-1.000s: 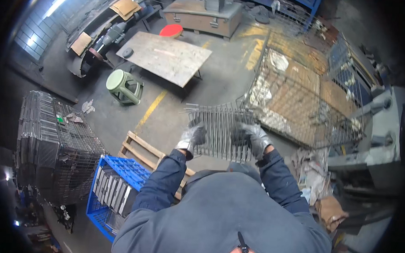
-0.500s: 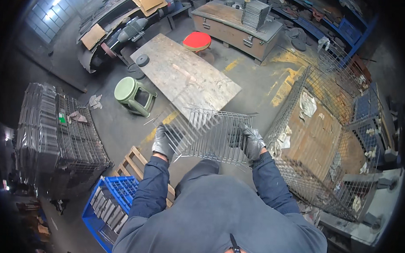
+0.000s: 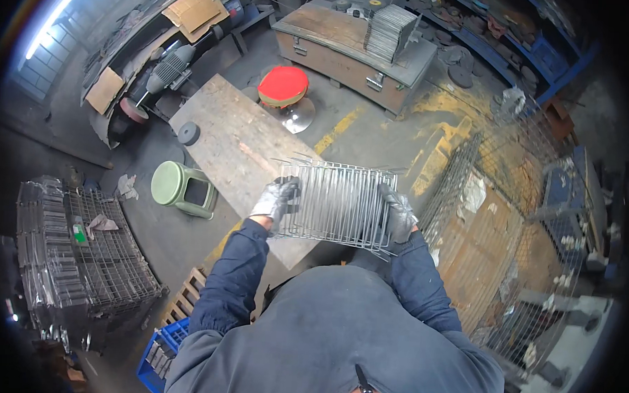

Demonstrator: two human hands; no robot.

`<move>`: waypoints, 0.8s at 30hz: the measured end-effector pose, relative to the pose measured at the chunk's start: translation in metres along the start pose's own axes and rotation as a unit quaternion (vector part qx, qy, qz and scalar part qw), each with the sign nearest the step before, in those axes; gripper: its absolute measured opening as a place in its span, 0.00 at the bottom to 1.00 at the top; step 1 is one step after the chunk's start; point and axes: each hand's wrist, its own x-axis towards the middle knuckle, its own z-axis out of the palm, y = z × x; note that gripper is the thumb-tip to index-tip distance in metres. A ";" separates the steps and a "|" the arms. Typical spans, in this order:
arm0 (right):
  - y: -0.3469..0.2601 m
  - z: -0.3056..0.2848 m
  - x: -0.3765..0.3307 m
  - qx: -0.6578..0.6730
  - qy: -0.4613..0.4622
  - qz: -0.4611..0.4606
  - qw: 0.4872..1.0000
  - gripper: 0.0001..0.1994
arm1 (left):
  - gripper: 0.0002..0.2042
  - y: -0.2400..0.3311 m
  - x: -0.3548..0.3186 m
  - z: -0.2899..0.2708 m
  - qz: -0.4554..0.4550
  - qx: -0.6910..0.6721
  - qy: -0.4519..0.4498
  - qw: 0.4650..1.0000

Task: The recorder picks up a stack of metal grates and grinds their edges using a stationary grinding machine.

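I hold a flat wire grid rack (image 3: 338, 201) of thin metal bars in front of my chest, above the near end of a wooden-topped workbench (image 3: 230, 141). My left hand (image 3: 276, 201), in a grey glove, grips the rack's left edge. My right hand (image 3: 399, 215), also gloved, grips its right edge. The rack lies roughly level, with bare wire ends sticking out along its far side.
A large wire mesh cage (image 3: 514, 238) with cardboard inside stands to the right. A stack of wire racks (image 3: 84, 258) sits at left, a green stool (image 3: 183, 188) beside it, a blue crate (image 3: 160, 350) near my left elbow. A red round stool (image 3: 282, 86) and a wooden chest (image 3: 347, 49) lie beyond.
I have turned left from the mesh cage toward the workbench, carrying the rack in both hands; it now hangs over the bench's near end.
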 end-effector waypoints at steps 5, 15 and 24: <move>-0.081 -0.071 0.087 -0.232 0.021 -0.131 0.964 0.30 | 0.27 0.011 0.145 0.100 0.015 -0.065 0.078 0.995; -0.234 -0.175 0.305 -0.055 -0.104 0.106 0.987 0.32 | 0.14 0.050 0.332 0.213 -0.080 -0.061 -0.044 0.994; -0.270 -0.090 0.481 -0.186 -0.136 0.124 0.965 0.36 | 0.16 0.024 0.402 0.075 -0.016 -0.465 0.181 0.866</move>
